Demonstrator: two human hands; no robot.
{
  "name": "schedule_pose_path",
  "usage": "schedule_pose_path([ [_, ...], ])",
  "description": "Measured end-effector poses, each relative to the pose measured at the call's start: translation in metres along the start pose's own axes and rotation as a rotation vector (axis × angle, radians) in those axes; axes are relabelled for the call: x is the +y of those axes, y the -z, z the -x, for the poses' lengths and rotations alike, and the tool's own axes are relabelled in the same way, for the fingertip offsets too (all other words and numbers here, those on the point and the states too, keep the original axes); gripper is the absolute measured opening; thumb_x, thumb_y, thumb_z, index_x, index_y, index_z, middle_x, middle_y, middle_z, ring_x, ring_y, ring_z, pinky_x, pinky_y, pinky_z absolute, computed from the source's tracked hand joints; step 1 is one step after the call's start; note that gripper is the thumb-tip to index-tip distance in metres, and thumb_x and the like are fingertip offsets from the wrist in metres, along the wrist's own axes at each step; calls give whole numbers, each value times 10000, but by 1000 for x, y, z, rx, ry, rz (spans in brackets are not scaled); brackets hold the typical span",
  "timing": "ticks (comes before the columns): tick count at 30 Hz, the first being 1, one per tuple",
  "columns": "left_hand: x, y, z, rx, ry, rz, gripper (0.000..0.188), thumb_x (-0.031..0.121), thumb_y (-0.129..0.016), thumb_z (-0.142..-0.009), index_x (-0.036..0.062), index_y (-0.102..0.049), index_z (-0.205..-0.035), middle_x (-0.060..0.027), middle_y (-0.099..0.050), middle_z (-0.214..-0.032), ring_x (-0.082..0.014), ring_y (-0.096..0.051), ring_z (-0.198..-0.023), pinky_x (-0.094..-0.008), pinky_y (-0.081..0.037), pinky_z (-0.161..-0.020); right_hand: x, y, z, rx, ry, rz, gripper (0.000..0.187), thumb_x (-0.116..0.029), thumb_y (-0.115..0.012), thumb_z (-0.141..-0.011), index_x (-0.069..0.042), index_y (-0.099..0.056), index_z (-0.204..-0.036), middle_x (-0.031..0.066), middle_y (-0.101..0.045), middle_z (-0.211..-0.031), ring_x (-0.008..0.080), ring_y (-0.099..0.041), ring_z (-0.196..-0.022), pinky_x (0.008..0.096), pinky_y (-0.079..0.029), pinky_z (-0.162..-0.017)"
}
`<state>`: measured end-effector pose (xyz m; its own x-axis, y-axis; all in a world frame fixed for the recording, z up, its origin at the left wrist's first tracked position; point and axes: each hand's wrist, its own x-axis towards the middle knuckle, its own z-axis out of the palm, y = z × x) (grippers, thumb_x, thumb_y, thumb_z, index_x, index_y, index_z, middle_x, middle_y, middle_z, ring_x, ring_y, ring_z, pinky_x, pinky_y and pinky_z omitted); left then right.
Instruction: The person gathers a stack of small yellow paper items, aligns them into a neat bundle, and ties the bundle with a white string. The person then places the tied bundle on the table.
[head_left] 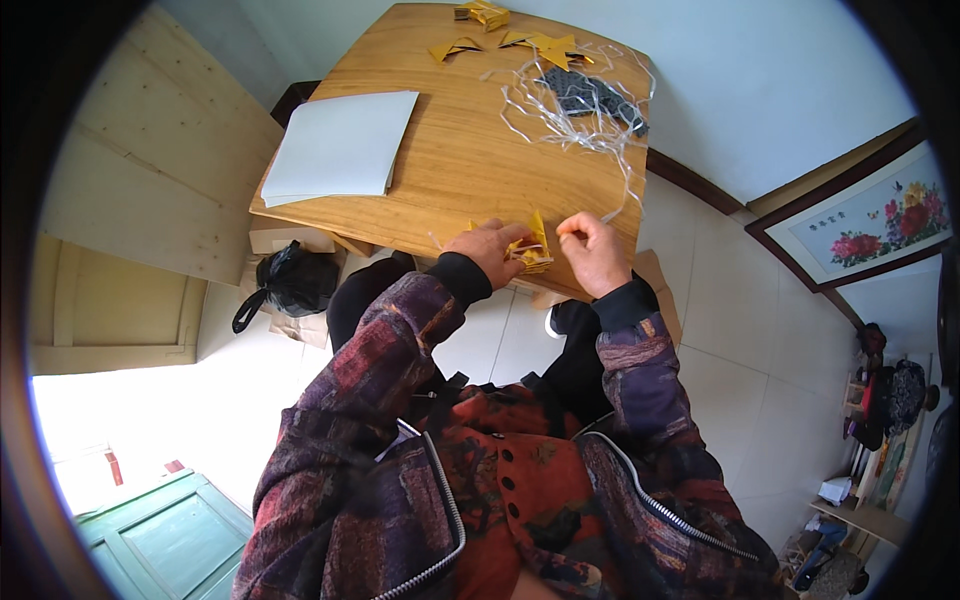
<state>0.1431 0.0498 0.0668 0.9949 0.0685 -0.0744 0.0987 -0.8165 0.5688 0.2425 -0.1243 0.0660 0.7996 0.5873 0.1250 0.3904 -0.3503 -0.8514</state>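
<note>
At the near edge of the wooden table, my left hand closes its fingers over a small bundle of shiny gold folded pieces. Pointed tips stick up from this bundle, and a pale strand seems to cross it. Just to the right, my right hand is closed, thumb and fingertips pressed together beside the bundle. Whatever it pinches, if anything, is too small to make out. The palm and fingers of my left hand hide part of the bundle.
White sheets lie stacked at the table's left. Tangled clear strips and a dark grey cloth-like piece are at its right. Gold star-shaped pieces and a gold bundle sit at the far edge. A black bag stands below left.
</note>
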Motion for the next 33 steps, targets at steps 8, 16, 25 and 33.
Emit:
schedule_pose_path([
  [8, -1, -1, -1, -10, 6, 5, 466, 295, -651, -812, 212, -548, -1260, -119, -604, -1025, -293, -628, -897, -395, -513, -773, 4, -22, -8, -52, -85, -59, 96, -51, -572, -807, 2, -633, -858, 139, -673, -767, 236, -646, -677, 329, -493, -629],
  [16, 1, -2, 4, -56, 0, -66, 466, 343, -639, -836, 298, -544, -1289, -105, -562, -999, -310, -617, -853, -414, -517, -750, 19, -36, 4, 49, -152, -74, 70, -60, -629, -825, -24, -570, -839, 138, -640, -732, 258, -634, -670, 349, -489, -610],
  [25, 8, -5, 5, -22, 36, -167, 454, 392, -640, -834, 333, -561, -1277, -107, -555, -983, -319, -620, -819, -417, -523, -714, 23, -39, 5, 79, -144, 9, 62, -66, -615, -838, -26, -567, -836, 130, -632, -733, 247, -619, -673, 342, -480, -618],
  [33, 6, -8, 5, -9, 28, -183, 451, 394, -634, -833, 335, -572, -1276, -108, -558, -986, -310, -624, -811, -410, -523, -727, 4, -22, 22, 77, 109, 49, 106, -77, -657, -826, -27, -570, -860, 97, -591, -764, 214, -592, -673, 319, -476, -626],
])
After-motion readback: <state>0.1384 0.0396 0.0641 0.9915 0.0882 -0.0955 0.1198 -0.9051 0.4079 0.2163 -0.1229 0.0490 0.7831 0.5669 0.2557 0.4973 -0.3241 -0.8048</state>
